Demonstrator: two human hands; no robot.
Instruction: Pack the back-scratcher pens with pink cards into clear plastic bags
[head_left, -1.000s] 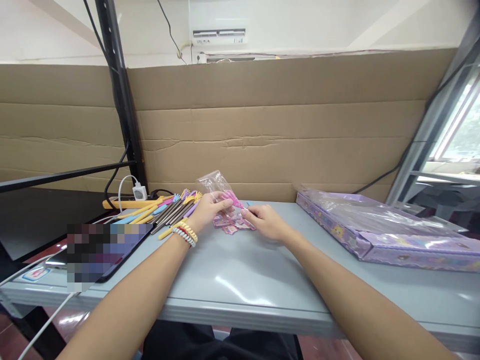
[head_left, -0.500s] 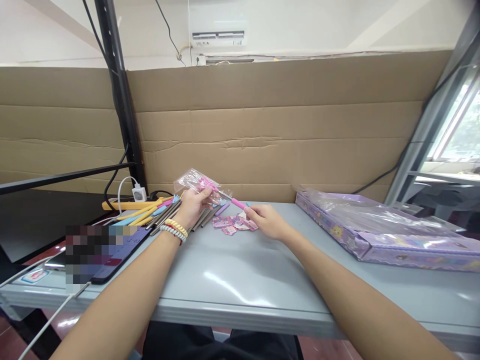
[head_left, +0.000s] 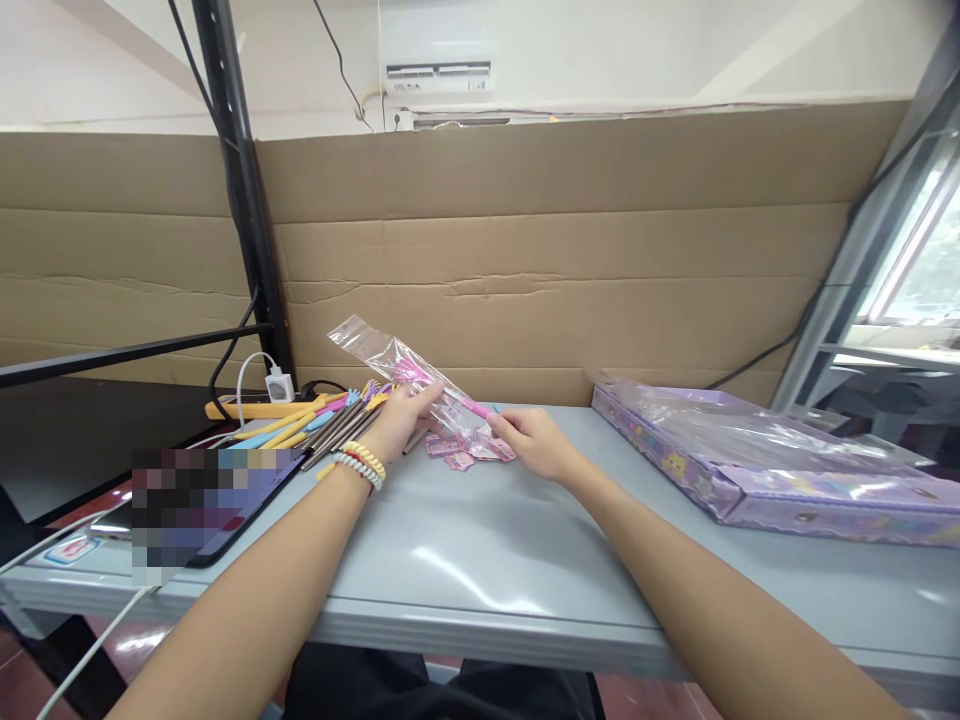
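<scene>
A pink rod with a claw-like head, which looks like a back scratcher (head_left: 409, 370), slants across the middle, its head inside a clear plastic bag (head_left: 364, 340). My left hand (head_left: 409, 415) is closed on the bag around the shaft. My right hand (head_left: 529, 440) pinches the end of the pink handle (head_left: 477, 407). Under the bag lie several small pink-and-purple printed cards (head_left: 459, 460). Beside my left hand is a pile of metal rods (head_left: 334, 432) with coloured ends, partly hidden by that hand.
A purple box (head_left: 817, 490) with clear plastic bags (head_left: 757, 430) on it stands on the right. A phone (head_left: 247, 510) and white cables lie at the left, near a white charger (head_left: 279, 385). Cardboard (head_left: 525, 250) walls the back of the grey table (head_left: 525, 560).
My left hand has slid right along the shaft toward my right hand. The bag is now drawn further over the back scratcher and stretched out straighter. My right hand stays put.
</scene>
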